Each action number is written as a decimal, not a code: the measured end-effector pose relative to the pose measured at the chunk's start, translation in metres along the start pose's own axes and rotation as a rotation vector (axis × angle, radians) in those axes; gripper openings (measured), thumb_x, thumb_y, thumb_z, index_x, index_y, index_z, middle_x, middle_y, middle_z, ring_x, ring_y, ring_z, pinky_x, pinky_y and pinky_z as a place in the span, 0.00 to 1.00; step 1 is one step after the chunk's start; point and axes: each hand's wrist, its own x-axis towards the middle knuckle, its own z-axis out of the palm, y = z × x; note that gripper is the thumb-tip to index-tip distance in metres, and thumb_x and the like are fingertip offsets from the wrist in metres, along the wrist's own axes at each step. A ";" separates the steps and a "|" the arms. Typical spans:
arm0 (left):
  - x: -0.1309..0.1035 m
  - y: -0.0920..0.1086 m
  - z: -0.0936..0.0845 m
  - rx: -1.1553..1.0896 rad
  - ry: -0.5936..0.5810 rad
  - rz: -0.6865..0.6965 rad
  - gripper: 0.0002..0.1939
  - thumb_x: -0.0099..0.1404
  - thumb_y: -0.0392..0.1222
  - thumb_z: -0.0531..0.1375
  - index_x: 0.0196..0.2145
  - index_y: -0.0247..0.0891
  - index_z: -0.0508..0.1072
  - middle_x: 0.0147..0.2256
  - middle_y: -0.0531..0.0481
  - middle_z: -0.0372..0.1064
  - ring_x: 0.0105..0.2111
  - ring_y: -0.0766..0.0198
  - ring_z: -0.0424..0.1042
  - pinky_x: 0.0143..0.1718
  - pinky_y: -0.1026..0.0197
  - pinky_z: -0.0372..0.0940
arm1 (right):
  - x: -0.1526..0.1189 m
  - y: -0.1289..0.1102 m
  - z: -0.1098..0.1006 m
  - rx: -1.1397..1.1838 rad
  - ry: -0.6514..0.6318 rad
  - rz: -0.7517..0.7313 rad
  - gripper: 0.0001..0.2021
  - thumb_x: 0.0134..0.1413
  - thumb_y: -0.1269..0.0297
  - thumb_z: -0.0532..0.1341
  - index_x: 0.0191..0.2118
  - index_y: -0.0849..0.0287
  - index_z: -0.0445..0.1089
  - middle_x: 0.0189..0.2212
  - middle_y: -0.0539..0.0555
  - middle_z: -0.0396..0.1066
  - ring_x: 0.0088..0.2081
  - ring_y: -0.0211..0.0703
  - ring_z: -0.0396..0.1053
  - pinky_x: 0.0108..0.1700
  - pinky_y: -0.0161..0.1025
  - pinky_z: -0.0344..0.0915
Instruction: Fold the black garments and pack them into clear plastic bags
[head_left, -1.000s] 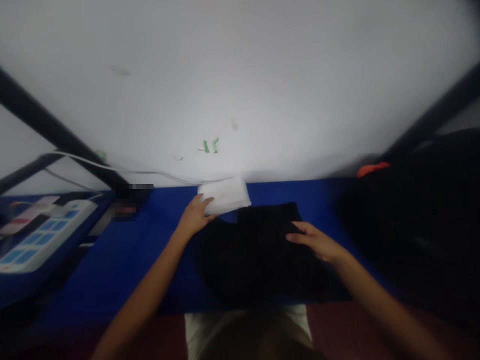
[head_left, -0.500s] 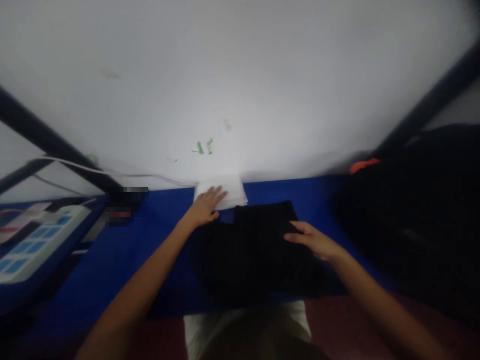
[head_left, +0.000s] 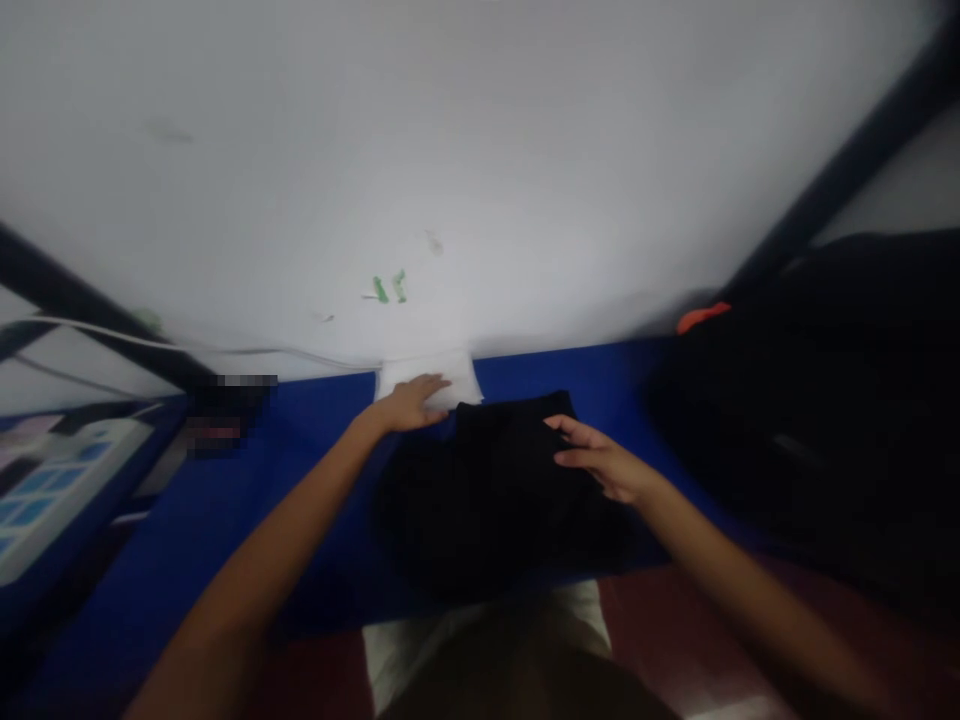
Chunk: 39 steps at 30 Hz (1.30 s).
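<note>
A dark black folded cloth [head_left: 499, 490], perhaps a garment, lies on the blue tabletop [head_left: 292, 440] in front of me; its folds are hard to make out. Behind it, against the wall, sits a flat white stack [head_left: 463, 378] that looks like paper or thin sheets. My left hand [head_left: 411, 402] is stretched out over the front of this stack, fingers extended and palm down. Over the right part of the black cloth is my right hand [head_left: 600, 460], its thumb and fingers apart with nothing visible between them. Whether it touches the cloth is unclear.
A white power strip [head_left: 60, 490] with blue sockets lies at the left. A white cable [head_left: 172, 345] runs along the wall [head_left: 525, 200]. On the right, a large black mass [head_left: 825, 420] stands beside an orange item [head_left: 703, 318]. Dark metal bars [head_left: 847, 150] slant at both sides.
My right hand has shifted slightly up the black cloth, and its fingers have spread. My left hand stays on the white stack, turned flatter. The whole view has swung a little.
</note>
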 end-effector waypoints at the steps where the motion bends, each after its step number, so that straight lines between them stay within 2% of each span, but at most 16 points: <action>1: -0.005 0.013 -0.001 -0.042 0.097 0.016 0.32 0.66 0.54 0.55 0.63 0.39 0.58 0.65 0.38 0.52 0.65 0.45 0.51 0.63 0.41 0.47 | 0.002 0.000 0.000 0.001 0.005 -0.007 0.20 0.49 0.72 0.67 0.48 0.52 0.68 0.37 0.49 0.74 0.35 0.35 0.75 0.37 0.30 0.72; 4: -0.027 0.072 -0.003 -0.200 0.349 0.231 0.26 0.67 0.54 0.55 0.58 0.40 0.62 0.58 0.40 0.60 0.59 0.52 0.60 0.61 0.48 0.56 | 0.008 0.001 0.002 0.026 0.019 -0.018 0.20 0.49 0.72 0.67 0.49 0.53 0.67 0.37 0.49 0.74 0.33 0.36 0.75 0.36 0.30 0.72; 8: -0.053 0.151 0.001 -0.325 0.389 0.387 0.28 0.59 0.60 0.61 0.49 0.40 0.66 0.46 0.43 0.66 0.46 0.54 0.68 0.48 0.51 0.67 | 0.009 0.001 0.003 0.038 0.070 -0.050 0.21 0.49 0.71 0.67 0.50 0.52 0.67 0.38 0.49 0.74 0.33 0.36 0.75 0.34 0.29 0.71; 10: -0.057 0.172 0.005 -0.235 0.393 0.378 0.25 0.59 0.58 0.62 0.47 0.38 0.67 0.45 0.42 0.65 0.45 0.52 0.67 0.46 0.50 0.67 | 0.007 0.002 0.004 0.025 0.078 -0.061 0.22 0.50 0.70 0.67 0.52 0.51 0.66 0.39 0.49 0.74 0.34 0.36 0.75 0.34 0.30 0.71; 12: -0.055 0.179 0.009 -0.175 0.379 0.338 0.17 0.61 0.48 0.59 0.45 0.38 0.68 0.44 0.43 0.66 0.43 0.53 0.68 0.43 0.53 0.67 | 0.004 0.003 0.005 -0.010 0.063 -0.075 0.27 0.47 0.71 0.69 0.54 0.49 0.65 0.42 0.49 0.73 0.39 0.37 0.74 0.39 0.31 0.72; 14: -0.051 0.176 0.009 -0.202 0.365 0.292 0.10 0.61 0.39 0.56 0.42 0.38 0.69 0.40 0.46 0.67 0.39 0.57 0.68 0.38 0.57 0.67 | 0.000 0.005 0.006 -0.059 0.021 -0.097 0.38 0.40 0.76 0.71 0.58 0.46 0.62 0.48 0.50 0.71 0.46 0.40 0.72 0.45 0.34 0.71; 17: -0.049 0.159 -0.001 -0.408 0.423 0.197 0.09 0.57 0.34 0.53 0.36 0.39 0.69 0.34 0.51 0.68 0.33 0.62 0.68 0.36 0.60 0.64 | -0.006 0.003 0.004 -0.106 -0.065 -0.108 0.49 0.33 0.80 0.72 0.62 0.42 0.56 0.54 0.51 0.67 0.53 0.44 0.69 0.50 0.38 0.70; 20: -0.061 0.132 -0.016 -0.764 0.519 -0.010 0.05 0.55 0.34 0.53 0.31 0.39 0.67 0.27 0.55 0.65 0.28 0.65 0.65 0.32 0.63 0.62 | -0.012 -0.005 -0.004 -0.147 -0.038 -0.115 0.45 0.39 0.76 0.71 0.63 0.42 0.56 0.53 0.51 0.69 0.51 0.46 0.70 0.50 0.40 0.71; 23: -0.085 0.100 -0.024 -1.178 0.585 -0.185 0.08 0.53 0.37 0.56 0.34 0.39 0.66 0.25 0.58 0.64 0.24 0.67 0.64 0.25 0.66 0.59 | -0.017 -0.016 -0.019 -0.203 0.113 -0.144 0.37 0.42 0.72 0.70 0.59 0.43 0.62 0.50 0.51 0.71 0.47 0.45 0.72 0.48 0.39 0.72; 25: -0.104 0.081 -0.021 -1.254 0.582 -0.273 0.12 0.49 0.36 0.57 0.35 0.39 0.66 0.27 0.58 0.66 0.24 0.67 0.66 0.26 0.67 0.60 | -0.018 -0.021 -0.030 -0.230 0.218 -0.152 0.33 0.41 0.71 0.70 0.55 0.44 0.65 0.48 0.51 0.71 0.46 0.45 0.73 0.46 0.38 0.73; 29: -0.137 0.049 -0.004 -1.147 0.406 -0.395 0.21 0.50 0.37 0.58 0.44 0.40 0.65 0.30 0.55 0.71 0.28 0.63 0.71 0.28 0.65 0.64 | -0.011 -0.015 -0.048 -0.301 0.291 -0.126 0.29 0.42 0.68 0.70 0.52 0.47 0.66 0.47 0.51 0.72 0.44 0.44 0.74 0.46 0.40 0.72; 32: -0.148 0.033 0.005 -0.884 0.329 -0.463 0.23 0.54 0.41 0.57 0.49 0.42 0.63 0.32 0.54 0.71 0.27 0.61 0.71 0.28 0.62 0.64 | -0.003 -0.003 -0.056 -0.523 0.296 -0.140 0.25 0.44 0.64 0.68 0.51 0.50 0.67 0.48 0.53 0.71 0.48 0.48 0.71 0.51 0.47 0.68; 34: -0.149 0.030 0.006 -0.582 0.392 -0.505 0.21 0.57 0.41 0.56 0.49 0.43 0.64 0.34 0.53 0.71 0.29 0.60 0.71 0.31 0.59 0.66 | -0.003 0.000 -0.058 -0.782 0.286 -0.210 0.21 0.47 0.61 0.67 0.50 0.52 0.68 0.48 0.55 0.71 0.51 0.52 0.69 0.56 0.52 0.64; 36: -0.147 0.039 0.004 -0.310 0.529 -0.478 0.17 0.61 0.42 0.55 0.48 0.42 0.66 0.38 0.50 0.71 0.35 0.57 0.72 0.39 0.55 0.67 | -0.007 -0.001 -0.055 -1.037 0.254 -0.292 0.20 0.51 0.58 0.65 0.51 0.52 0.68 0.50 0.57 0.70 0.53 0.55 0.66 0.59 0.57 0.60; 38: -0.141 0.058 0.004 -0.153 0.628 -0.309 0.14 0.64 0.43 0.55 0.47 0.41 0.67 0.43 0.45 0.70 0.44 0.53 0.70 0.47 0.50 0.65 | -0.014 -0.005 -0.048 -1.210 0.186 -0.343 0.23 0.54 0.55 0.64 0.55 0.51 0.66 0.54 0.58 0.66 0.57 0.57 0.63 0.60 0.59 0.57; 39: -0.137 0.070 0.005 -0.105 0.608 -0.169 0.14 0.64 0.44 0.56 0.48 0.41 0.67 0.45 0.44 0.69 0.47 0.51 0.68 0.50 0.49 0.63 | -0.018 -0.007 -0.044 -1.261 0.137 -0.350 0.25 0.53 0.54 0.64 0.57 0.50 0.65 0.57 0.59 0.64 0.59 0.58 0.60 0.61 0.59 0.56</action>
